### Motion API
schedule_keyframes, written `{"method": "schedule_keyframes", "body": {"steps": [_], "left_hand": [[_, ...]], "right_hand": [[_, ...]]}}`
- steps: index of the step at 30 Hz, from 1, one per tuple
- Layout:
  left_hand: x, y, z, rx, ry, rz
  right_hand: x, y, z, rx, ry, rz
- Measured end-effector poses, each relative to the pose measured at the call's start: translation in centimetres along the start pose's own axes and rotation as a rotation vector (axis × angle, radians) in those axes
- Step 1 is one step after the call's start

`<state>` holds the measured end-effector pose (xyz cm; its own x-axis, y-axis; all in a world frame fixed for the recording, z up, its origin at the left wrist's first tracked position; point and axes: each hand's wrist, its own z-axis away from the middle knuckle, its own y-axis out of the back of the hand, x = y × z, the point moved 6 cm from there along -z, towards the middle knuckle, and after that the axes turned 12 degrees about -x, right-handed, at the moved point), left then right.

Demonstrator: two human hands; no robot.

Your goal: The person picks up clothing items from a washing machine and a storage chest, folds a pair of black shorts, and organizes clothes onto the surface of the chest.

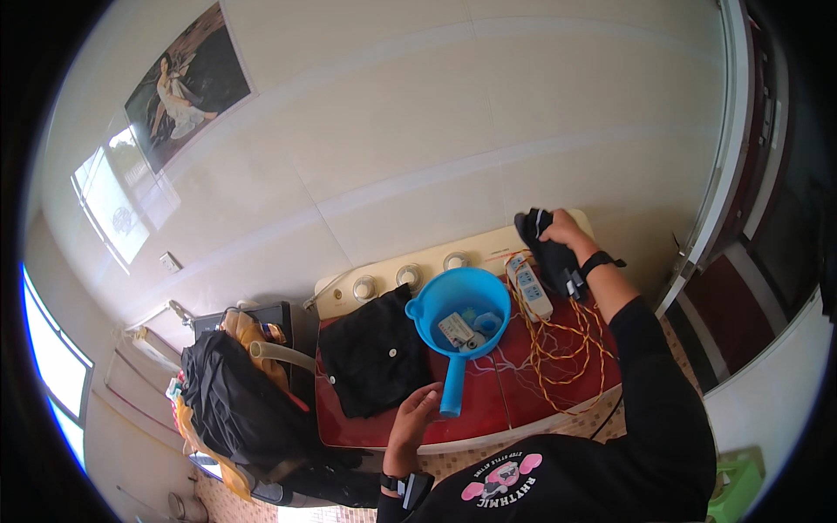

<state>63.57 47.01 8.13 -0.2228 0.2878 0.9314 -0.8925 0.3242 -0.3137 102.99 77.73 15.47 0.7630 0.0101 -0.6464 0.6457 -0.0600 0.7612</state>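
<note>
My right hand (563, 229) is closed on a dark cloth item (548, 252) with a white stripe, at the right end of the washing machine's control panel. Close to the handle of a blue plastic dipper (430, 294), my left hand (418, 410) has its fingers apart and holds nothing. Inside the dipper lie a small box (456, 329) with writing, a blue roll-like item (487, 323) and other small things. A folded black garment (376, 356) with white buttons rests left of the dipper. Both sit on the dark red top of the washing machine (418, 437).
A white power strip (530, 291) and a tangled yellow-red twisted cord (562, 382) lie on the right. Several knobs (409, 276) line the panel against the tiled wall. On the left, clothes (242, 399) are heaped beside a drain hose (281, 353). A doorway (706, 261) opens at right.
</note>
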Motion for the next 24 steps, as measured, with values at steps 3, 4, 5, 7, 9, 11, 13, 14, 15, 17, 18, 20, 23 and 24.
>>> {"method": "schedule_keyframes", "body": {"steps": [3,4,5,7,9,11,13,14,15,17,18,20,23,24], "left_hand": [[0.0,1.3,1.4,0.059,0.001,-0.025],[0.0,1.6,1.6,0.078,0.004,-0.04],[0.1,1.6,1.7,0.082,-0.004,-0.039],[0.6,1.5,1.4,0.089,-0.02,-0.033],[0.9,1.6,1.8,0.092,-0.05,-0.076],[0.6,1.9,2.2,0.092,-0.055,-0.03],[0.2,2.6,2.5,0.096,-0.072,-0.006],[-0.1,3.1,2.9,0.108,-0.083,0.002],[-0.3,3.6,3.4,0.114,-0.095,0.006],[-0.5,4.3,4.0,0.152,-0.116,0.033],[-0.6,4.7,4.6,0.179,-0.126,0.04],[-0.8,5.3,5.5,0.218,-0.151,0.051],[-1.3,6.3,7.0,0.276,-0.186,0.071],[-1.5,6.5,7.3,0.291,-0.194,0.077]], "right_hand": [[-5.4,3.6,1.3,0.051,0.148,-0.072],[-6.7,4.7,1.2,0.095,0.241,-0.098],[-7.9,5.3,1.1,0.132,0.338,-0.125],[-10.7,6.6,2.0,0.203,0.499,-0.255],[-14.3,5.6,3.5,0.08,0.502,-0.448],[-18.1,3.8,4.6,-0.067,0.567,-0.574],[-22.8,1.9,6.9,-0.261,0.631,-0.617],[-25.4,0.5,8.2,-0.35,0.676,-0.62],[-27.7,-1.0,9.1,-0.433,0.72,-0.622],[-31.3,-3.8,9.7,-0.523,0.909,-0.411],[-33.6,-5.3,10.9,-0.56,0.964,-0.338],[-36.7,-8.5,11.3,-0.532,1.11,-0.31],[-40.9,-11.4,13.3,-0.266,1.35,-0.196],[-41.6,-12.1,14.4,-0.165,1.501,-0.138]]}}
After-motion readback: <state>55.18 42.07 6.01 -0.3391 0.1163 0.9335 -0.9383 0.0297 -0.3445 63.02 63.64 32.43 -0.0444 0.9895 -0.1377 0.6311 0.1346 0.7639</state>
